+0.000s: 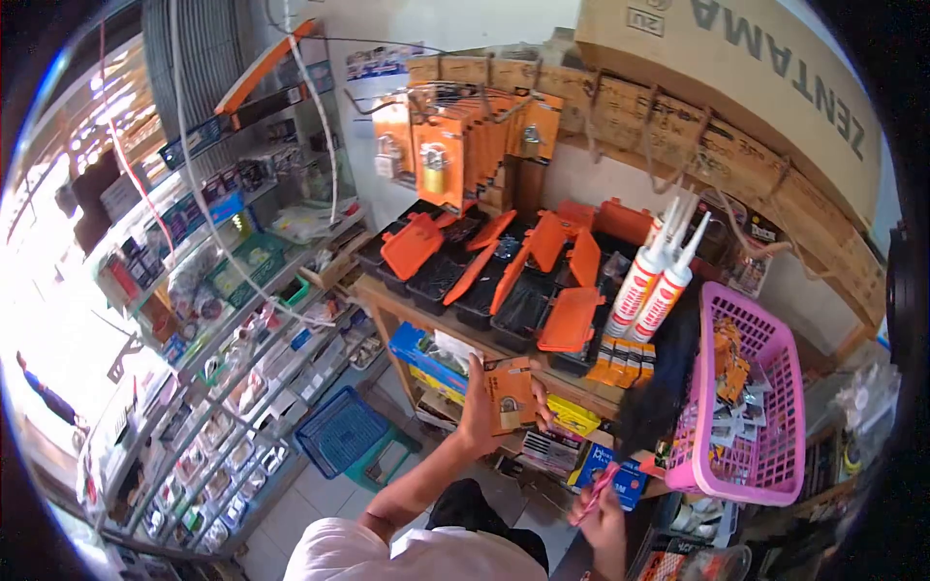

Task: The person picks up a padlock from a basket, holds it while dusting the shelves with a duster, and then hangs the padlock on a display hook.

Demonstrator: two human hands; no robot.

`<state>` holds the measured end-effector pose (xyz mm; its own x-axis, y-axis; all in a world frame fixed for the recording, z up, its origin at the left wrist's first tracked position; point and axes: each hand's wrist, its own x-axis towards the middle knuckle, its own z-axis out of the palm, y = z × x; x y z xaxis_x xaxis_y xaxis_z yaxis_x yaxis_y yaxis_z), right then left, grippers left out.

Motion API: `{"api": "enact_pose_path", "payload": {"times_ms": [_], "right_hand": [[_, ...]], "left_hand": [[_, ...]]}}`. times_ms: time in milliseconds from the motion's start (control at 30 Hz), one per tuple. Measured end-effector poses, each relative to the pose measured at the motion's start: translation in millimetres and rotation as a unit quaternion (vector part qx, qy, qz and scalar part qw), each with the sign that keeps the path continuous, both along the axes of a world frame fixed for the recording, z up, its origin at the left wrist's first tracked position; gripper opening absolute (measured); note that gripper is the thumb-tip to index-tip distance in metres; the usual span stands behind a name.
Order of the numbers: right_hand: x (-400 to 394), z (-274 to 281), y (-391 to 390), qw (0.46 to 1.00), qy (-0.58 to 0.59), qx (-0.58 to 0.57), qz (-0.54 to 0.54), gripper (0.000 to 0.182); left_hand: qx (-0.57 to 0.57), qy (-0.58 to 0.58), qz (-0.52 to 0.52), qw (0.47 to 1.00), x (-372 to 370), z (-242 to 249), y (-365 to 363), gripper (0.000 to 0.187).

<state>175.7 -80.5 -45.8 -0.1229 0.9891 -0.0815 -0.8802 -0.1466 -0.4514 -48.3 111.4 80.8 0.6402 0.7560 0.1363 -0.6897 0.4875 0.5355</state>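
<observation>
My left hand is closed around an orange padlock pack, a card with a padlock pictured or mounted near its bottom; fingertips show at its right edge. In my right hand is the pink handle of a black duster, its dark bristles pointing up and away, blurred. Those bristles are between the white sealant tubes and a pink plastic basket of small packets. Behind the padlock pack, black boxes with raised orange lids stand on a wooden shelf.
Orange padlock cards hang on hooks along the wall. A large cardboard box rests above at right. At left are barred glass display shelves, and a blue basket is near the floor. White cables hang down there.
</observation>
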Motion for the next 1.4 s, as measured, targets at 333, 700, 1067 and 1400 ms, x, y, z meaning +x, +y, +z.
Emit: {"api": "enact_pose_path", "payload": {"times_ms": [333,700,1067,1400], "right_hand": [[-48.8,-100.4,-50.1,0.945,-0.325,0.007,0.036,0.026],[-101.4,-42.3,11.3,0.914,-0.401,0.049,0.036,0.035],[-100.8,-29.4,33.4,0.815,-0.529,0.238,-0.007,0.031],[-90.9,12.1,34.0,0.743,-0.579,0.326,-0.082,0.023]], "left_hand": [[0.0,0.0,0.199,0.98,-64.3,-12.3,15.9,0.087],[-0.007,-0.192,0.139,0.971,-115.8,12.0,29.9,0.081],[-0.019,-0.095,0.282,0.955,-130.0,14.1,33.1,0.059],[0.16,0.023,0.169,0.972,-102.5,-23.9,78.2,0.051]]}}
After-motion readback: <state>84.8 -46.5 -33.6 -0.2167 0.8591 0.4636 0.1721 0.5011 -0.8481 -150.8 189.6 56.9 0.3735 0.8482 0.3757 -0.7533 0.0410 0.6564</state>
